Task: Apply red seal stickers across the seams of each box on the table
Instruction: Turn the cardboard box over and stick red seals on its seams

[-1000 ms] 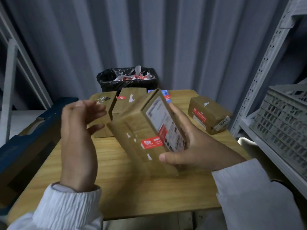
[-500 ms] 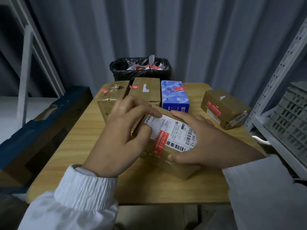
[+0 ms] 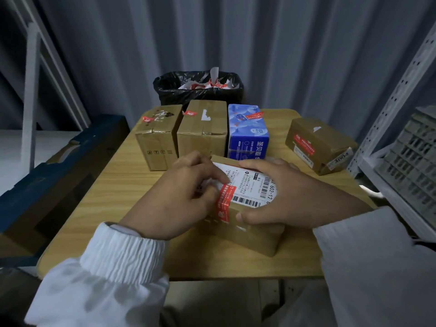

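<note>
A person's right hand (image 3: pixel 283 197) grips a brown cardboard box (image 3: pixel 254 234) at the near middle of a wooden table (image 3: pixel 118 204), thumb on its front face. The left hand (image 3: pixel 179 199) bends its fingers beside the red seal sticker (image 3: pixel 225 201) folded over the box's top edge; whether it pinches anything cannot be told. Behind stand a scuffed brown box (image 3: pixel 157 138), a plain brown box (image 3: pixel 201 133) and a blue box (image 3: pixel 247 135), with an angled brown box (image 3: pixel 318 145) apart to the right, each bearing a red sticker. A black-lined bin (image 3: pixel 198 88) sits beyond.

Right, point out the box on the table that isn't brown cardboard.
The blue box, in the back row beside a brown carton; every other box is brown cardboard.
</note>
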